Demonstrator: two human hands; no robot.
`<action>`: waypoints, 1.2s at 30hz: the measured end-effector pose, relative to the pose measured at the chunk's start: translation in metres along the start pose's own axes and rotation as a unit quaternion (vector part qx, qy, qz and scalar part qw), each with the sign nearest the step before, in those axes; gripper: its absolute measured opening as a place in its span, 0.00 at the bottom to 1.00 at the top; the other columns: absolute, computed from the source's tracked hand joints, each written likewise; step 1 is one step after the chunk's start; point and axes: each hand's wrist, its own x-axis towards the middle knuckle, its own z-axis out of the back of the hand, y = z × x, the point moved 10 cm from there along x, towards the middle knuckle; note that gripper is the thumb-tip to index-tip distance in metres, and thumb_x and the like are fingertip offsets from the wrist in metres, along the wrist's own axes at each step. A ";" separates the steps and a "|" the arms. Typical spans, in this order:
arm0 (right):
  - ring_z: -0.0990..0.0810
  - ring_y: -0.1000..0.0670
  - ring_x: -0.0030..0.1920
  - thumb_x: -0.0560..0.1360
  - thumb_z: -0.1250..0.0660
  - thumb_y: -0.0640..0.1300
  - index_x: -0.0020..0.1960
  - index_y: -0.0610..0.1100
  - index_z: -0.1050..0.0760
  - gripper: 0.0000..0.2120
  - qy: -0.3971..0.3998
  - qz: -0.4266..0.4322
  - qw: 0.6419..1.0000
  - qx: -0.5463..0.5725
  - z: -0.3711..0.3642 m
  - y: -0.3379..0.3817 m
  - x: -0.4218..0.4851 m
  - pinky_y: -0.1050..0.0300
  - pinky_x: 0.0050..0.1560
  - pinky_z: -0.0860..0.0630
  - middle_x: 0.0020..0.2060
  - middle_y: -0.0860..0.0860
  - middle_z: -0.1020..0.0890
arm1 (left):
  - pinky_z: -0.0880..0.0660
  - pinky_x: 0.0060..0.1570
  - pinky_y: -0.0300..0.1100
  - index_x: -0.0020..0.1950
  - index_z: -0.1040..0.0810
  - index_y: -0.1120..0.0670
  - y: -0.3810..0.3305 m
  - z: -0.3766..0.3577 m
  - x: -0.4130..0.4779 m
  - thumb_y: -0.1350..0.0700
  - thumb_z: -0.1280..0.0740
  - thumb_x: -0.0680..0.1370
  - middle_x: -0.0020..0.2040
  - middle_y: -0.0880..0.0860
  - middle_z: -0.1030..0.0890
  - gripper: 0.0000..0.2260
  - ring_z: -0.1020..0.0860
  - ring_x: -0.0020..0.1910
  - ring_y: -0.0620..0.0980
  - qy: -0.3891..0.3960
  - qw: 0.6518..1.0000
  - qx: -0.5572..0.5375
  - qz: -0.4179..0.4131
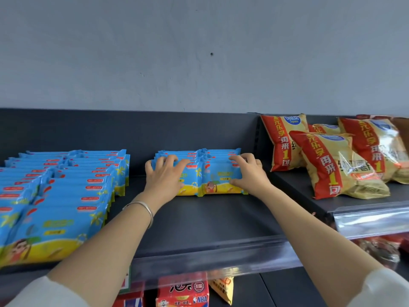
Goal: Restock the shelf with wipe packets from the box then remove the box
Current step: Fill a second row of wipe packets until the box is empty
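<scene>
A shop, probably a small grocery: a dark metal shelf (199,218) edged with clear price rails (221,260), faced rows of identical wipe packets (66,196), snack bags (332,169) alongside, more packaged goods (181,291) below.

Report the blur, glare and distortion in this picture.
Head view: even, soft light; the wide lens stretches the corners; the clear shelf rail catches pale glare; the near wipe packets at left are blurred, the held wipe packets farther back sharper; the snack bags show glossy highlights.
</scene>
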 end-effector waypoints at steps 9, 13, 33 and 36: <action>0.35 0.41 0.64 0.72 0.30 0.47 0.70 0.51 0.33 0.27 -0.053 0.026 0.998 -0.016 0.020 0.006 -0.020 0.47 0.61 0.30 0.66 0.49 0.34 | 0.46 0.67 0.54 0.70 0.36 0.43 -0.037 0.020 -0.005 0.48 0.35 0.77 0.68 0.47 0.35 0.22 0.39 0.68 0.51 -0.026 0.998 -0.048 -0.043; 0.31 0.43 0.61 0.76 0.34 0.45 0.66 0.47 0.29 0.19 -0.115 0.045 0.992 -0.022 0.046 0.008 -0.050 0.50 0.57 0.29 0.62 0.48 0.28 | 0.40 0.62 0.49 0.64 0.28 0.45 -0.099 0.035 -0.008 0.48 0.38 0.78 0.63 0.46 0.27 0.14 0.33 0.65 0.51 -0.065 0.985 -0.096 -0.124; 0.22 0.40 0.46 0.72 0.35 0.45 0.52 0.42 0.20 0.11 -0.279 0.007 0.948 -0.155 0.177 -0.173 -0.296 0.54 0.40 0.25 0.46 0.46 0.19 | 0.28 0.41 0.49 0.48 0.20 0.55 -0.402 0.106 -0.143 0.57 0.29 0.70 0.43 0.54 0.18 0.08 0.21 0.43 0.59 -0.218 0.877 -0.226 -0.363; 0.23 0.41 0.46 0.73 0.39 0.46 0.52 0.42 0.20 0.13 -0.240 -0.008 0.959 -0.150 0.170 -0.216 -0.335 0.54 0.41 0.26 0.46 0.45 0.19 | 0.26 0.41 0.49 0.48 0.20 0.55 -0.454 0.080 -0.172 0.57 0.28 0.69 0.42 0.54 0.19 0.09 0.21 0.43 0.59 -0.179 0.878 -0.234 -0.378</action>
